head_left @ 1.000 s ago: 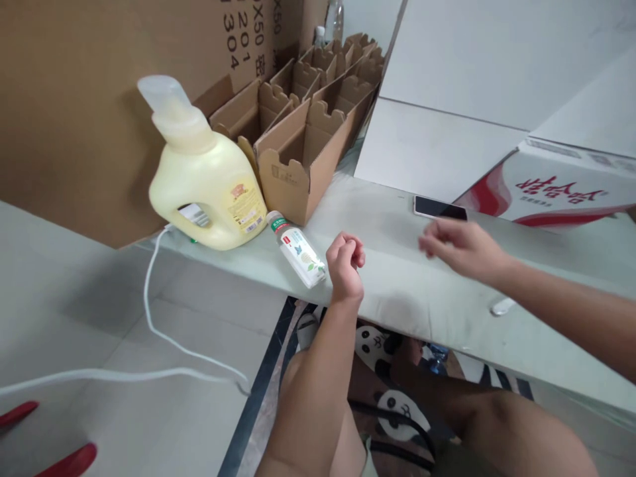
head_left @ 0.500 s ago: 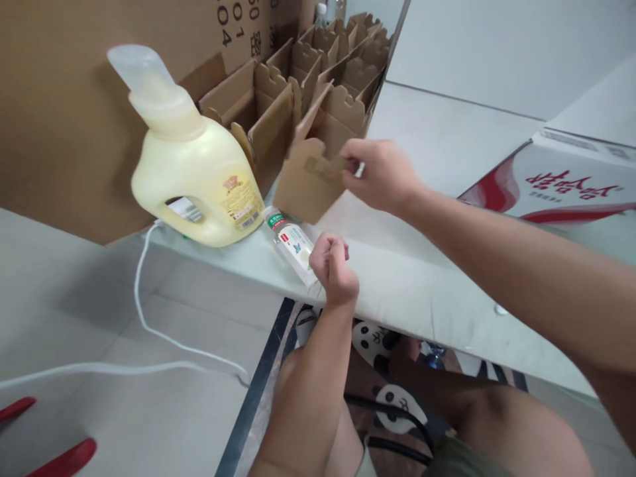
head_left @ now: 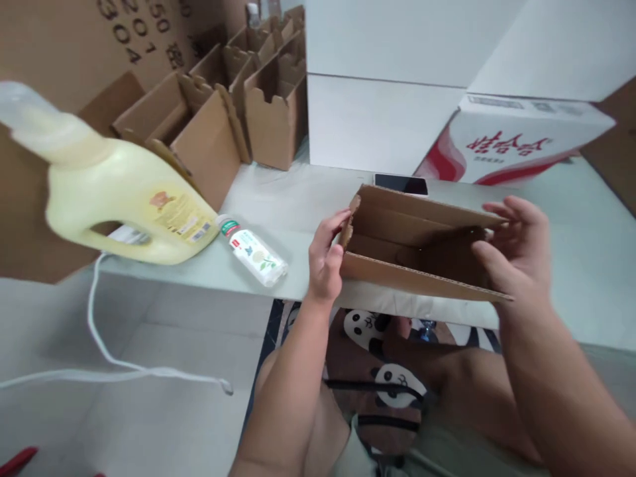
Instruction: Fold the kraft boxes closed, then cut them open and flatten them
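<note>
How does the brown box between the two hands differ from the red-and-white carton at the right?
The brown box is open, its inside showing; the red-and-white carton shows only outer faces. The brown box looks plain; the carton bears red lettering and bands. The left hand and right hand hold the brown box; the carton stands on the table. Both are straight-edged.

The floor (head_left: 163, 315) is of pale grey tiles; a panda-patterned mat (head_left: 360, 326) lies beside the pale-covered table (head_left: 293, 215); behind stand white panels (head_left: 368, 122), divided by a thin dark seam.
</note>
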`<action>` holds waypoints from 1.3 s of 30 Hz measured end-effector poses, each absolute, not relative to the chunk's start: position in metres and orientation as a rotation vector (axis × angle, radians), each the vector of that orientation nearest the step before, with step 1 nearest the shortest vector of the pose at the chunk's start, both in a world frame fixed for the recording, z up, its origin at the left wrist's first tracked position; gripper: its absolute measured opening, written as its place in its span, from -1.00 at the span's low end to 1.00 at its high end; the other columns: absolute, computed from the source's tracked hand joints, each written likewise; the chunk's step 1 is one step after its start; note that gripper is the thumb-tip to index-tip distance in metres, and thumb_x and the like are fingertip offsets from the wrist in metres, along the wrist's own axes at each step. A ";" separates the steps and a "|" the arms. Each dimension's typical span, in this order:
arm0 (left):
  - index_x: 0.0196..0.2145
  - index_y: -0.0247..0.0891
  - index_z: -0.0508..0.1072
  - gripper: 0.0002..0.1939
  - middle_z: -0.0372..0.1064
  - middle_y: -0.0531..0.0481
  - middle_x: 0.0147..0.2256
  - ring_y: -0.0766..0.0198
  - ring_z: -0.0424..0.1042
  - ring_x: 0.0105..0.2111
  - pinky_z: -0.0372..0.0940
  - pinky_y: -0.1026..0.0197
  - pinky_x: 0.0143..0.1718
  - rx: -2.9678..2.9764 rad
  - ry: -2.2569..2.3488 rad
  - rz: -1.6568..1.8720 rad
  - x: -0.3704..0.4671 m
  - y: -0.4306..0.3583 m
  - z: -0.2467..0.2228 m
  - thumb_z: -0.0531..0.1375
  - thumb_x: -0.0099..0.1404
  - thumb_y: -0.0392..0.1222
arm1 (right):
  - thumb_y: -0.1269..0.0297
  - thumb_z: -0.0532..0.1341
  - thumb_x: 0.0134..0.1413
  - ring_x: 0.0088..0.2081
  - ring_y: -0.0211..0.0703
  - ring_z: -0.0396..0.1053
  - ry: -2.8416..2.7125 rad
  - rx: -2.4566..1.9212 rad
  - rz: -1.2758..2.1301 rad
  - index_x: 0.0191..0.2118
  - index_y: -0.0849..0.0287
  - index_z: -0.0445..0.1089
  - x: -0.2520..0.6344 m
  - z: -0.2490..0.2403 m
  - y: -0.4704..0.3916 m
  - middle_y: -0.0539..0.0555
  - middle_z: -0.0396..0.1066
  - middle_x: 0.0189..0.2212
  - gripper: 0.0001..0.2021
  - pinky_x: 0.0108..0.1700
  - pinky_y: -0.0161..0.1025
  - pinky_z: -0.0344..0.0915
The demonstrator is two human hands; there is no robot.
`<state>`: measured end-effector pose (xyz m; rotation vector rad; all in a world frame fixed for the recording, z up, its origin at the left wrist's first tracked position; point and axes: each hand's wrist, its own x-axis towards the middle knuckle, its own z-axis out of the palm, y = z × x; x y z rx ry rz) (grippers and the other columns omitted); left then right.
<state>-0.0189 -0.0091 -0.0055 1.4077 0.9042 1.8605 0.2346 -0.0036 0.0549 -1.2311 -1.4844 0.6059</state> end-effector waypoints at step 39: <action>-0.15 -0.14 0.64 -0.74 0.52 -0.04 0.05 0.01 0.41 0.19 0.22 -0.11 0.31 1.566 1.506 1.796 0.029 0.006 -0.012 0.24 0.28 -0.04 | -0.01 0.05 0.13 0.23 0.18 0.24 -1.256 -1.009 1.103 -0.31 0.05 0.23 0.273 -0.009 0.011 0.13 0.28 0.17 -0.76 0.19 0.11 0.22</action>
